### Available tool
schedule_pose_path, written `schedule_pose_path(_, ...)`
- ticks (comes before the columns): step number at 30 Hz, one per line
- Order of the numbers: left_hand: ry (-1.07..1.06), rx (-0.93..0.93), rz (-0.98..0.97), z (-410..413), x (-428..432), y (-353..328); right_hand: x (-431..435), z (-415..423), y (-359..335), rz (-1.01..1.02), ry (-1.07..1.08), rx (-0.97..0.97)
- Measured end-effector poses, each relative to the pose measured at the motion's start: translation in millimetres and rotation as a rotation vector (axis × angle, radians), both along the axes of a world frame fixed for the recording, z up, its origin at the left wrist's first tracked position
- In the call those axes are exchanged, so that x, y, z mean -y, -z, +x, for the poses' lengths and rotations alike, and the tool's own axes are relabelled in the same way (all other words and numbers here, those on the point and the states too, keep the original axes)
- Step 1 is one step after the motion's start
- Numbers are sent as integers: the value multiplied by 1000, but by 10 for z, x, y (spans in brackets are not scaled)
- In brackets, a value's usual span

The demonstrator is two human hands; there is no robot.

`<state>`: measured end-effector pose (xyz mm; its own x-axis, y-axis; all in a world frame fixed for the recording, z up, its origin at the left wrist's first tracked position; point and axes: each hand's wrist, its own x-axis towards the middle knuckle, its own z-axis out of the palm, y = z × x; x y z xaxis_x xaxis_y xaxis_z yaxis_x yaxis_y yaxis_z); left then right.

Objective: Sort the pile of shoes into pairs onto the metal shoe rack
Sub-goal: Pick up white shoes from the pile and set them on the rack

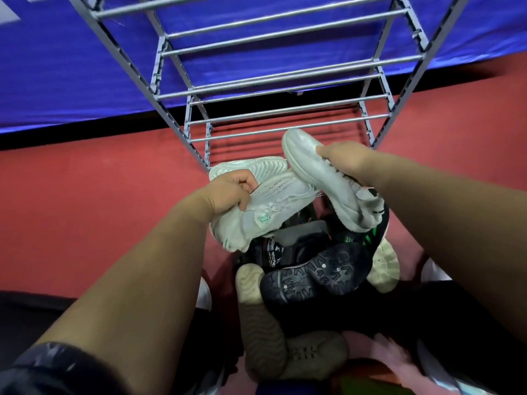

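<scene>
- Head view, far left: red floor [99,209] beneath a blue panel [71,67], with a dark strip between the two.
- Left of centre: left hand [231,192], grip closed, fingers curled round a white knit shoe [273,206]. Shoe held on its side, green mark on the upper, raised above the pile and apart from the rack.
- Just beyond that hand: a pale ribbed sole [251,166]; same shoe or another, cannot tell.
- Centre, upper: metal shoe rack [285,72], grey bars in tiers, standing on the floor against the blue panel. Lowest bars just beyond both held shoes.
- Centre, lower: pile of shoes [302,252] on the floor between the two forearms, near the foot of the rack.
- Within the pile: black shoe [319,275] with tread up, tan shoe [262,323] just beside it on the left, cream sole [385,269] at the right edge.
- Right of centre: second white shoe [313,169], sole toward the camera, toe toward the lowest rack bars, heel hanging over the pile. Lower edge overlapping the front of the knit shoe; contact not confirmed.
- Right: right hand [345,158], grip closed on the second white shoe near mid-length, thumb on the sole, fingers hidden behind.
</scene>
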<state>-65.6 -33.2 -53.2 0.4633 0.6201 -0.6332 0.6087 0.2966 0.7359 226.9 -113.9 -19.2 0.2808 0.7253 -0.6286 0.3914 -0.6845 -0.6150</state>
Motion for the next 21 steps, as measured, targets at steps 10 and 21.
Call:
schedule_pose_path(10,-297,-128,-192,78,66,88,-40,-148,220,-162,32,127)
schedule_pose_path(21,-17,-608,22,244,343,795,156,-224,552,-404,-202,105)
